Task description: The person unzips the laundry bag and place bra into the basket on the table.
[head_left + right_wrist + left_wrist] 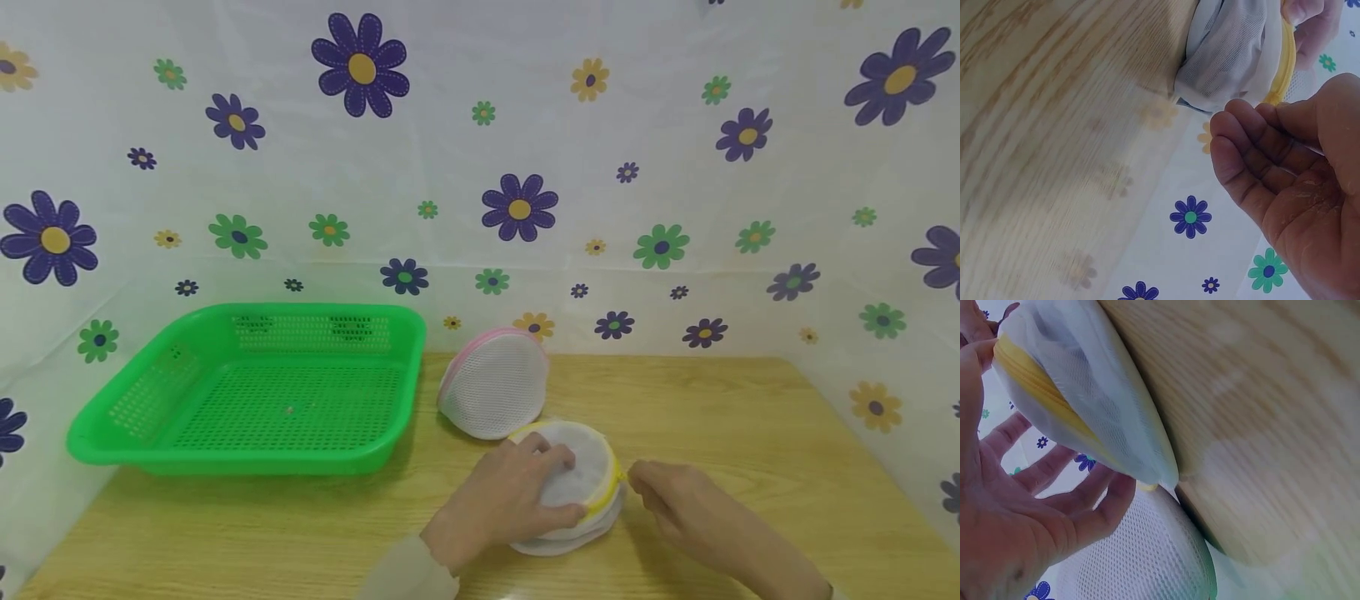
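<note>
Nearest to me, a pale sleeve (411, 575) is covering my left wrist, on the near left of the white mesh bag (573, 446). That round bag is lying on the wood-grained table (720, 417), with a yellow zip (611, 490) running around its upper edge. My left hand (517, 492) is grasping the bag from its left side: the fingers are bending over the top, and the thumb is pressing by the zip on the near side. My right hand (678, 492) is working at the bag's right edge, where my thumb and forefinger are pinching the end of the zip; my fingertips are hiding the pull itself. Just behind the bag and a little to its left, a second mesh bag with a pink edge (495, 387) is standing tilted. Well to the left of the white bag, a green basket (255, 460) is sitting on the table. Farthest off, behind the bag, a flower-printed sheet (450, 50) is hanging.
</note>
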### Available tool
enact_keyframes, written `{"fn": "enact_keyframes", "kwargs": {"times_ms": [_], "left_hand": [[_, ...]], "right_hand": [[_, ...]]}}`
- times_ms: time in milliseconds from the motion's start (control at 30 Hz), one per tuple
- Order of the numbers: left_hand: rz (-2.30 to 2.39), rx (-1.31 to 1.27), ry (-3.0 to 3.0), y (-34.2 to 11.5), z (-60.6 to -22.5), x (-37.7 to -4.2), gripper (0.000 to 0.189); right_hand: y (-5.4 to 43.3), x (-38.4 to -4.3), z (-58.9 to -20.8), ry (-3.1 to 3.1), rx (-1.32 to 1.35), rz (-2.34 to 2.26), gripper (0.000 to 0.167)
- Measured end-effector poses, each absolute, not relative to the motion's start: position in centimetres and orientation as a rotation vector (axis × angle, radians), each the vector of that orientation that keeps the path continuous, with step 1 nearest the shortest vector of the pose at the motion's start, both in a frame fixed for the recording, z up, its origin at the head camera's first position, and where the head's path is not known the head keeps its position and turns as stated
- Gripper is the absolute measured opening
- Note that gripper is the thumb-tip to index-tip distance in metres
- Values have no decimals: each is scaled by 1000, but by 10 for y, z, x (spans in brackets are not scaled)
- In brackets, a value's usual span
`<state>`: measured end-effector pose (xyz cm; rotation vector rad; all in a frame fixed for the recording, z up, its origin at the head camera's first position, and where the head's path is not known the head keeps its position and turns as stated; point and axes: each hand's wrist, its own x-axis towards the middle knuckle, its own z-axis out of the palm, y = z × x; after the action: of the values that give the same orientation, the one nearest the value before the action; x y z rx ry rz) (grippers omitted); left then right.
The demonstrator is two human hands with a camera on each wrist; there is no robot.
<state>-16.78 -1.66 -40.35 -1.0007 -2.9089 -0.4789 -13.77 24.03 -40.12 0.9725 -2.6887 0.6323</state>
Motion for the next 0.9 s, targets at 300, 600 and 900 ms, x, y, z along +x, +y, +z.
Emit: {"fn": "enact_keyframes", "kwargs": {"times_ms": [300,600,900], "left_hand": [[-484,-959,-2903,-3,-406,-171,62],[-518,-1296,-2898,-16,-400,-186,65],[-445,-1430,-2800,-15,-402,-188,65]], "right_hand": [[239,-153,-399,-2814,854,652,18],[245,-166,-396,-2891,762,586,20],[243,-171,-397,-2855,809,577,21]]}}
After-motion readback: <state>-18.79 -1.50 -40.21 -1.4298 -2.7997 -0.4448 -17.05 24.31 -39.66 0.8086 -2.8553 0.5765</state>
